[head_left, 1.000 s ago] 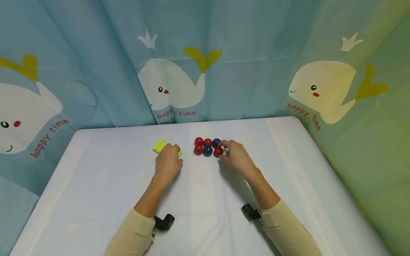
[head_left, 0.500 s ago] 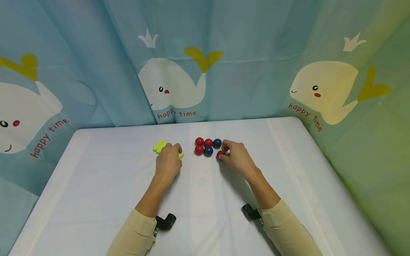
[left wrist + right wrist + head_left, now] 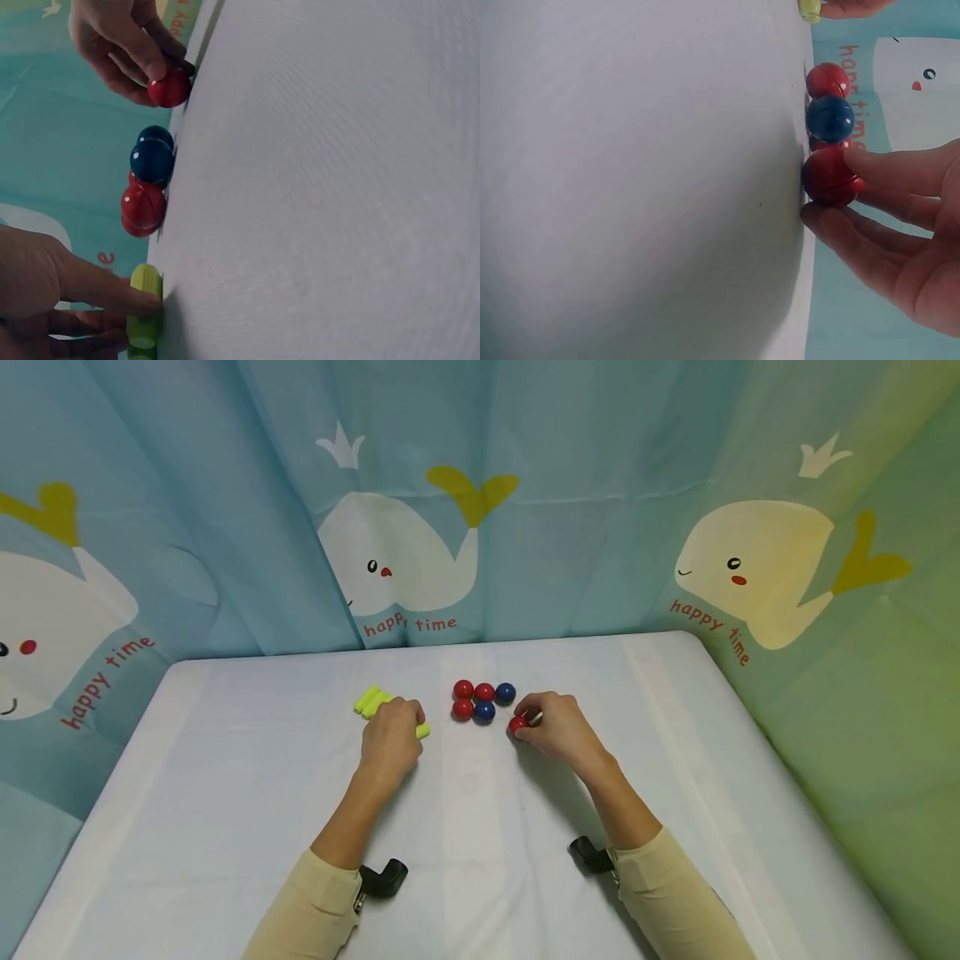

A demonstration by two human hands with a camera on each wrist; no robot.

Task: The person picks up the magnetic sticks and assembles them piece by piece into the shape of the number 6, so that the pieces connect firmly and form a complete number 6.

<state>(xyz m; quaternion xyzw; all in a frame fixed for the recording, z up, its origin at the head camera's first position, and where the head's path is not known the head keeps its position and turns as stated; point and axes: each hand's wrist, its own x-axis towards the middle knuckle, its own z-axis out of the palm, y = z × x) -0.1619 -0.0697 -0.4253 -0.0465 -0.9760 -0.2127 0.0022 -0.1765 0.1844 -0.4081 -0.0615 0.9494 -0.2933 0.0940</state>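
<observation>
In the head view the right hand (image 3: 558, 727) grips a red ball (image 3: 517, 726) between thumb and fingers, a little right of the other balls. Two blue balls (image 3: 483, 712) and three red balls (image 3: 462, 710) stand close together in two rows. The left hand (image 3: 392, 739) has its thumb and fingers round a yellow-green piece (image 3: 423, 731); more such pieces (image 3: 371, 700) lie beyond it. In the left wrist view the left thumb lies on a ribbed yellow-green cylinder (image 3: 145, 300). The right wrist view shows the right thumb against the red ball (image 3: 829, 176).
A white cloth covers the table (image 3: 465, 860). Behind it hangs a blue-green curtain (image 3: 585, 560) with printed whales, turning green along the right side. Black devices (image 3: 384, 879) are fixed at both sleeve cuffs.
The right hand has drawn its red ball away from the group, toward the near right. One yellow-green piece under the left hand has shifted slightly toward the near side.
</observation>
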